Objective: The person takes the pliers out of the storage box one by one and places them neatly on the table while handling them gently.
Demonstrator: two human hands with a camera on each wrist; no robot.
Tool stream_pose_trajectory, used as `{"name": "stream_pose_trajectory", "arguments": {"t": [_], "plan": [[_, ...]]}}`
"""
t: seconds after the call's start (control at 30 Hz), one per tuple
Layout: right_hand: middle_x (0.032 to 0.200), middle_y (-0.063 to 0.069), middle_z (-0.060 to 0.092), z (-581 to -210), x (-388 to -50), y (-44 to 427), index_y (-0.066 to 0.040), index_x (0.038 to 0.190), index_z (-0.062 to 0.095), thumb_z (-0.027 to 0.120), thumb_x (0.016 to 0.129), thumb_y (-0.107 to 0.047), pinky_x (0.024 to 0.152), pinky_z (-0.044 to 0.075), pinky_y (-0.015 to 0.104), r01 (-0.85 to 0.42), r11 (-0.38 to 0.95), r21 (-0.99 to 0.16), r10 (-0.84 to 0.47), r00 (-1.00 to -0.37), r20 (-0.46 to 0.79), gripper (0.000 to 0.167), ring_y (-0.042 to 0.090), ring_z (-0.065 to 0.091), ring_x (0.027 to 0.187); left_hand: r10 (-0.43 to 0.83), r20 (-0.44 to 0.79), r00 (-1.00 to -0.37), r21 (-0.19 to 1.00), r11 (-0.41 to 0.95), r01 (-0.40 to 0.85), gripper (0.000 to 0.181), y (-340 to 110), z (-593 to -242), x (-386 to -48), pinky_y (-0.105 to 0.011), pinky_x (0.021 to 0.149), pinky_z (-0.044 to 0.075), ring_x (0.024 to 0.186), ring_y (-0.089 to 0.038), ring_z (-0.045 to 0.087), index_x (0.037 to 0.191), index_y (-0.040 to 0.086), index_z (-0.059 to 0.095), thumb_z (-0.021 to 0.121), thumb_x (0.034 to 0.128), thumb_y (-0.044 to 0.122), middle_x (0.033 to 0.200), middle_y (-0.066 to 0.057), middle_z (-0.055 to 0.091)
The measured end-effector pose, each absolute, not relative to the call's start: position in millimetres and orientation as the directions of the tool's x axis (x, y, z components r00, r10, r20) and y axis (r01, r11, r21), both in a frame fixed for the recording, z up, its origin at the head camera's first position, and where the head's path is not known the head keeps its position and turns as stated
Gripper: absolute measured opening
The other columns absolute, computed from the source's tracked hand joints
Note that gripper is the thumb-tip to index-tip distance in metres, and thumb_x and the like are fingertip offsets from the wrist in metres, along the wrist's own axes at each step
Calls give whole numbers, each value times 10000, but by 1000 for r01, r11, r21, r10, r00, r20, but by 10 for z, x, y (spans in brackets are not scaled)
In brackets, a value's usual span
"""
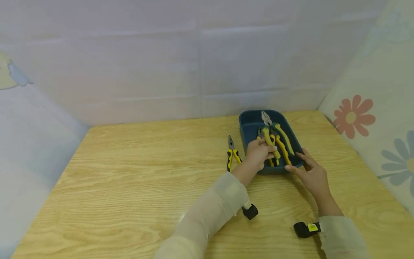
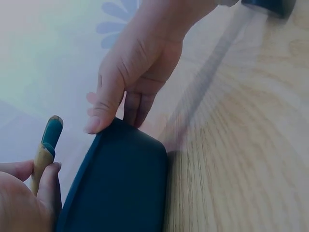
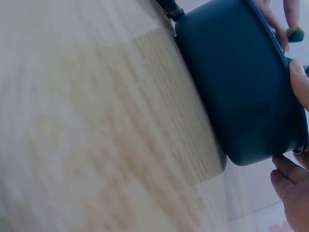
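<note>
A dark blue plastic bin [image 1: 247, 129] stands at the table's back right, with several pliers inside. My left hand [image 1: 257, 154] reaches over its near edge and pinches one handle of the green-and-yellow combination pliers [image 1: 266, 135], whose metal head points to the far side. In the left wrist view those pliers [image 2: 49, 137] show as a handle end between thumb and finger. Beneath them lie yellow-and-black pliers [image 1: 284, 151], partly covered. My right hand [image 1: 312, 176] grips the bin's near right corner, thumb at the rim and fingers along the outer side.
Long-nose pliers [image 1: 231, 144] with yellow-and-black handles lie on the wooden table [image 1: 145, 172] just left of the bin, their handles partly behind my left hand. A pale wall covering [image 1: 155, 72] rises behind the table, and a flowered one [image 1: 372, 151] stands at the right.
</note>
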State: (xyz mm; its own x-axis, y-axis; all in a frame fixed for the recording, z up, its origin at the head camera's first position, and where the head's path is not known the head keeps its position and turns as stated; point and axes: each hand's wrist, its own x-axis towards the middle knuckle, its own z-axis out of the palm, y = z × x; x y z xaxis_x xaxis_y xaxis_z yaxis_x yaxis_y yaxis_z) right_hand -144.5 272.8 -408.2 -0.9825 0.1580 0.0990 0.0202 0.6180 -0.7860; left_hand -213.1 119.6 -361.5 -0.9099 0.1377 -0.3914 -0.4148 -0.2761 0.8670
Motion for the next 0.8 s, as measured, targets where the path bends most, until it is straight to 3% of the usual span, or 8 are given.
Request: {"name": "stream_pose_trajectory", "arguments": {"t": [0.3,0.4,0.6,0.8], "plan": [[1386,-159,113,-4490,-1621,2966,-152,1334,349,635,749,-413,917,317,321,34,657,-753,189,-974,121,701,236,243,1237,195,-373,-907,861,-292,-417,453,1038,-3632,-2062,-334,711,492,792,-239,598,1167,31,500,648,742,-14,1024,-62,558],[1382,-173,111,-4545,-1644,3002,-163,1333,351,634,747,-417,925,313,285,30,661,-750,192,-973,130,698,224,237,1242,209,-354,-912,860,-312,-405,455,992,-3625,-2053,-333,700,496,802,-246,595,1169,8,491,642,742,-31,1010,-75,555],[1383,-159,135,-4578,-1669,3002,-164,1322,372,643,745,-403,890,296,104,15,659,-752,196,-969,152,681,187,234,1245,239,-334,-912,856,-329,-399,415,883,-3618,-2033,-329,707,495,842,-249,581,1150,-17,490,615,756,-58,997,-104,545],[1378,-185,119,-4581,-1674,2986,-185,1331,356,633,746,-419,905,311,164,24,668,-744,195,-970,144,688,199,239,1243,274,-319,-907,865,-308,-397,408,738,-3641,-2001,-320,700,498,834,-258,587,1157,-24,481,602,768,-56,1016,-130,542]]}}
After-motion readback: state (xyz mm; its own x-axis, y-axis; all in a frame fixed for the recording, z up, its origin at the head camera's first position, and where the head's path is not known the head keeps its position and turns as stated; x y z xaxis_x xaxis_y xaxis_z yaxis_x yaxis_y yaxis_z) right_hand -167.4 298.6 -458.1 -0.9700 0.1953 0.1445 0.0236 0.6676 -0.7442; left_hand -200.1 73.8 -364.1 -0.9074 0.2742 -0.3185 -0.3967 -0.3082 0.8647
